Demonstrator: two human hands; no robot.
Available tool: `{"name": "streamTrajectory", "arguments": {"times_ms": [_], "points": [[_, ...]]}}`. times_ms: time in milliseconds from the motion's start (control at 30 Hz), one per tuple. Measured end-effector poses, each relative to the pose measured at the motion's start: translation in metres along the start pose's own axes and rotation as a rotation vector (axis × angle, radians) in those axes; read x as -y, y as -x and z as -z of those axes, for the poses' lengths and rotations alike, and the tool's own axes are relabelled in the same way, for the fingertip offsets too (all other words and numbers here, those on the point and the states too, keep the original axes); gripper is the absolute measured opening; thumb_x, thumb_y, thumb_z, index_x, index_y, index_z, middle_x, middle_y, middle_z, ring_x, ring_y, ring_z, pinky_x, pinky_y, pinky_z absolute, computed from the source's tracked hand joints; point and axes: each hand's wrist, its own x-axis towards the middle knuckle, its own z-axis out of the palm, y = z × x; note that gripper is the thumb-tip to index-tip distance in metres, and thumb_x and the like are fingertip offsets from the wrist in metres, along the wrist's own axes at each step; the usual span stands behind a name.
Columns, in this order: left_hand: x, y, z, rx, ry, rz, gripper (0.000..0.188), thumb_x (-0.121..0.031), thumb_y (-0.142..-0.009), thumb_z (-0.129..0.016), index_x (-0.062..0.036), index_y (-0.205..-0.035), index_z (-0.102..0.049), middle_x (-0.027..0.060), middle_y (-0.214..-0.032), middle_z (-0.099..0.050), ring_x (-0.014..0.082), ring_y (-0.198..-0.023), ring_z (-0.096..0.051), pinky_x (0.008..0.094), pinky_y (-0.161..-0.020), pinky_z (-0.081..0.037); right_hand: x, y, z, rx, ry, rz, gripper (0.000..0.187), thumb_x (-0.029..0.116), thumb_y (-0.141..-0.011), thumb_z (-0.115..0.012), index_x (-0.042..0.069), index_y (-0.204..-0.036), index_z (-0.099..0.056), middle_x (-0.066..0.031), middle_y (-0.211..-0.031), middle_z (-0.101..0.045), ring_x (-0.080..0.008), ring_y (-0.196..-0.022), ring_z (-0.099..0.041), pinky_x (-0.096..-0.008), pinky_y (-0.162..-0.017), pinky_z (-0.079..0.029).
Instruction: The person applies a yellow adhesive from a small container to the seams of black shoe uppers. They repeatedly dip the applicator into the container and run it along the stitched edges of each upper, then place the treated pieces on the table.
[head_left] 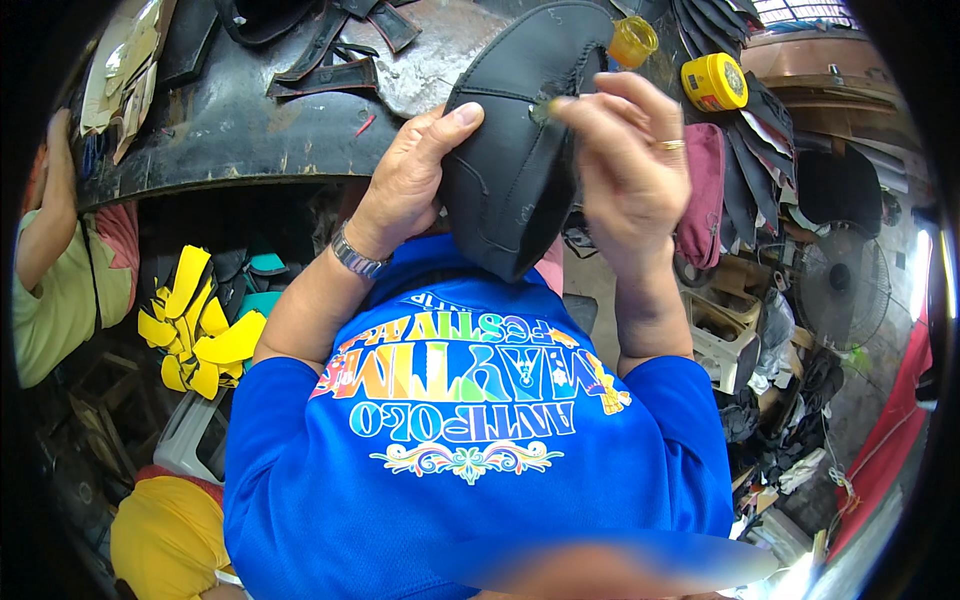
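A black stitched shoe upper [505, 165] is held up in front of my chest, its pointed end downward. My left hand [410, 175], with a metal watch at the wrist, grips its left edge, thumb on the outer face. At the right side of the upper, my right hand [635, 160] is partly blurred. Its fingertips are pinched together against the surface, near a small greenish-white spot by a seam. Whatever they hold is too small and smeared to name. A ring shows on one finger.
On the dark worktable [240, 140] lie black cut pieces [330, 75]. An open yellow jar [632, 42] and a yellow tub [714, 82] stand right of the upper. Yellow pieces [200, 330] are heaped at left, near another person's arm [55, 190]. A fan [843, 280] stands right.
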Motion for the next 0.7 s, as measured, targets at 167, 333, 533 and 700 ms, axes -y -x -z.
{"name": "streamTrajectory", "arguments": {"times_ms": [167,333,533,700], "points": [[-0.006,-0.007,0.017,-0.004,0.160,0.038,0.040,-0.031,-0.103,-0.056,0.0030,-0.124,-0.062,0.0146,-0.110,-0.072,0.0199,-0.095,-0.073,0.0325,-0.087,-0.059,-0.004,-0.013,0.028,-0.107,-0.320,-0.134,0.046,-0.015,-0.086,-0.055,0.000,-0.130,-0.060,-0.0144,-0.118,-0.064,-0.0201,-0.105,-0.064,-0.0362,-0.094,-0.051],[-0.022,-0.019,0.030,0.192,0.584,0.183,0.037,-0.033,-0.104,-0.056,-0.0001,-0.120,-0.063,0.0106,-0.100,-0.071,0.0160,-0.082,-0.068,0.0266,-0.070,-0.057,-0.002,-0.011,0.037,0.558,-0.072,0.265,0.060,-0.009,-0.076,-0.065,0.014,-0.131,-0.058,-0.0077,-0.115,-0.073,-0.0297,-0.123,-0.061,-0.0554,-0.111,-0.038],[-0.043,-0.034,0.020,0.179,0.856,0.275,0.036,-0.034,-0.106,-0.054,0.0014,-0.109,-0.059,0.0016,-0.080,-0.050,0.0074,-0.069,-0.046,0.0177,-0.052,-0.044,0.003,-0.011,0.033,0.472,0.059,0.412,0.063,0.019,-0.080,-0.074,0.029,-0.141,-0.058,0.0029,-0.092,-0.067,-0.0193,-0.108,-0.063,-0.0610,-0.117,-0.029],[-0.045,-0.045,0.020,0.215,0.393,0.034,0.066,-0.053,-0.107,-0.038,-0.0008,-0.148,-0.044,0.0061,-0.107,-0.062,0.0115,-0.090,-0.060,0.0271,-0.086,-0.052,-0.021,-0.065,0.069,0.135,0.079,0.374,0.063,0.006,-0.078,-0.072,0.014,-0.139,-0.056,-0.0036,-0.086,-0.068,-0.0200,-0.085,-0.064,-0.0423,-0.092,-0.050]]}}
